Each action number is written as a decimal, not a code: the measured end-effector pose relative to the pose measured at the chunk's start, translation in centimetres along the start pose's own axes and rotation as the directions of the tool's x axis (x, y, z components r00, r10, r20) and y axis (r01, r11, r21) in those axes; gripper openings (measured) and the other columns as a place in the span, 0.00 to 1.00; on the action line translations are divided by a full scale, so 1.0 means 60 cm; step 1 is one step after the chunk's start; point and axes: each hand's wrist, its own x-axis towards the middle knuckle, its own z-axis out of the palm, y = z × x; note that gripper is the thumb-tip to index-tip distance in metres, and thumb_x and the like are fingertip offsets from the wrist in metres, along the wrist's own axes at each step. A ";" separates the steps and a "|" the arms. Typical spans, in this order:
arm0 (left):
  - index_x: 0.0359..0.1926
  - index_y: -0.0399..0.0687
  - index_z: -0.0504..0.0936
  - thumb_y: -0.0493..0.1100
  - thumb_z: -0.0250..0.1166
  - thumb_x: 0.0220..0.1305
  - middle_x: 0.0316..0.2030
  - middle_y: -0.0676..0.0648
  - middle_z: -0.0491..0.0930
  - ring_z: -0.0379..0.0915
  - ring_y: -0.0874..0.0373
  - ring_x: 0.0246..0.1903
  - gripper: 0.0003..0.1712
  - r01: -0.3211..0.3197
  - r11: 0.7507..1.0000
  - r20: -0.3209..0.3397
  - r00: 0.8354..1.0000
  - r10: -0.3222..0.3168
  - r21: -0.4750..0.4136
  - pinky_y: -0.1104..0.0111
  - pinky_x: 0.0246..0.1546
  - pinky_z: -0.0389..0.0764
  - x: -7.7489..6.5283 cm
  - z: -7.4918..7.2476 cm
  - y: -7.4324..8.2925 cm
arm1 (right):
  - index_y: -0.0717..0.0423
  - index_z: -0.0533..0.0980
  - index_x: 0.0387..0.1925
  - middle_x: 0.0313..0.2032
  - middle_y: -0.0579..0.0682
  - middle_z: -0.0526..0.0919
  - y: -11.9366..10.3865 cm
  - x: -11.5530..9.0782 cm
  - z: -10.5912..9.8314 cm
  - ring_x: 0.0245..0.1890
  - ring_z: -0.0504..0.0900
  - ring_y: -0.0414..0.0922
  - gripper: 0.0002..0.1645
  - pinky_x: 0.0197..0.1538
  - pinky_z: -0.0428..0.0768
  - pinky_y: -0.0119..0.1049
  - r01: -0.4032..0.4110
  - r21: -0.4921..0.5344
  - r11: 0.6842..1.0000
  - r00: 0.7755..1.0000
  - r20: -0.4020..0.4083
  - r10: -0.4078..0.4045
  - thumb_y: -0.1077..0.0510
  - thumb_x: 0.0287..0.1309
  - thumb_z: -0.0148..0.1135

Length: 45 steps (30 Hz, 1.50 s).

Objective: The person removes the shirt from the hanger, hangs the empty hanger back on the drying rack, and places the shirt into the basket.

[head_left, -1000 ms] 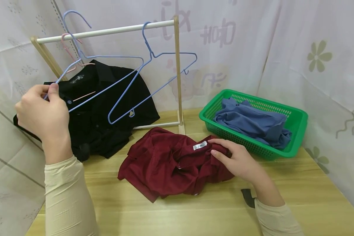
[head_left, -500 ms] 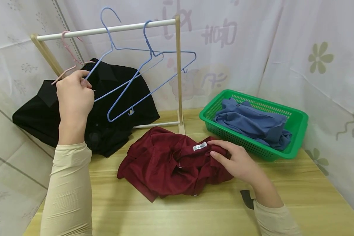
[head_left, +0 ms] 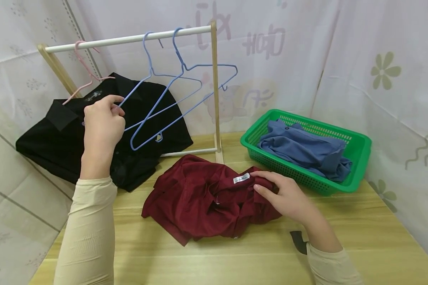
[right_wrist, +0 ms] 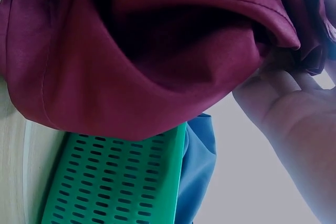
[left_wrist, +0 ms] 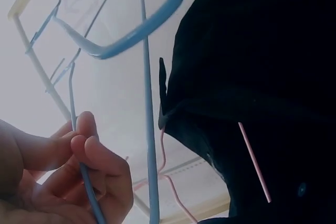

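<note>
My left hand pinches one lower arm of a light blue clothes hanger between thumb and fingers. This hanger's hook loops over the white rail of a small clothes rack, left of a second blue hanger. A maroon shirt lies crumpled on the table, its white neck label facing up. My right hand grips the shirt's collar beside that label, fingers on top and thumb nearer me. In the right wrist view, maroon cloth partly covers the fingers.
A black shirt hangs from a pink hanger at the rack's left, behind my left hand. At right, a green basket holds a blue garment. The rack's wooden post stands behind the maroon shirt.
My left hand has carried the blue hanger rightward along the rack and then lowered it, so its hook now sits over the rail. The right hand stays on the maroon collar.
</note>
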 end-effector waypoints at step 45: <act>0.74 0.50 0.72 0.62 0.63 0.76 0.71 0.36 0.74 0.68 0.31 0.71 0.35 -0.282 0.944 0.543 0.827 0.146 0.175 0.27 0.61 0.73 -0.246 0.197 0.045 | 0.69 0.65 0.76 0.75 0.79 0.62 0.022 0.001 0.040 0.75 0.60 0.80 0.62 0.70 0.64 0.78 -0.270 -0.333 0.903 0.900 0.246 0.360 0.24 0.63 0.65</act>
